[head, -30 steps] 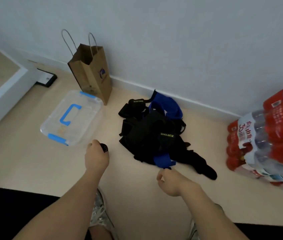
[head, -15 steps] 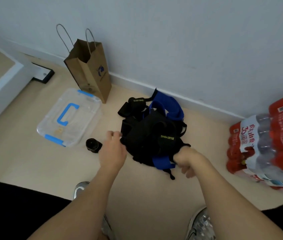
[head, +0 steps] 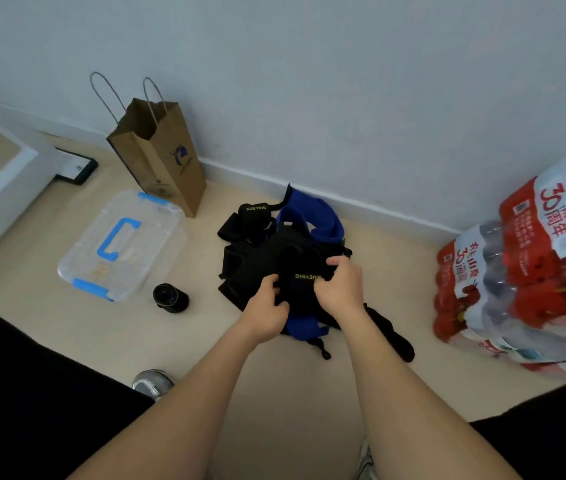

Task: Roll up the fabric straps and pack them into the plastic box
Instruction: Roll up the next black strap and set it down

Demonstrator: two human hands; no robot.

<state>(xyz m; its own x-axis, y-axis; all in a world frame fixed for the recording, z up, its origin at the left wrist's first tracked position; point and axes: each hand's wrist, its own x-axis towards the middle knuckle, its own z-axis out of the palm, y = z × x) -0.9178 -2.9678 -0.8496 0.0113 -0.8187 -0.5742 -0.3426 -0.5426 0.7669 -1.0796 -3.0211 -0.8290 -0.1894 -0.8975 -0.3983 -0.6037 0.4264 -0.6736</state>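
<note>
Fabric straps (head: 257, 261): tangled heap, floor by wall edge; likely soft, light.
Left hand (head: 267, 311): fingers clenched on black strap (head: 304, 285).
Right hand (head: 338, 289): grips same strap.
Hold: free end, probably.

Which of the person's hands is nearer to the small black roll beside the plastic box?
Left. The left hand grips the strap pile just to the right of the black roll; the right hand grips the pile farther right.

Black and blue straps (head: 274, 258)
</note>
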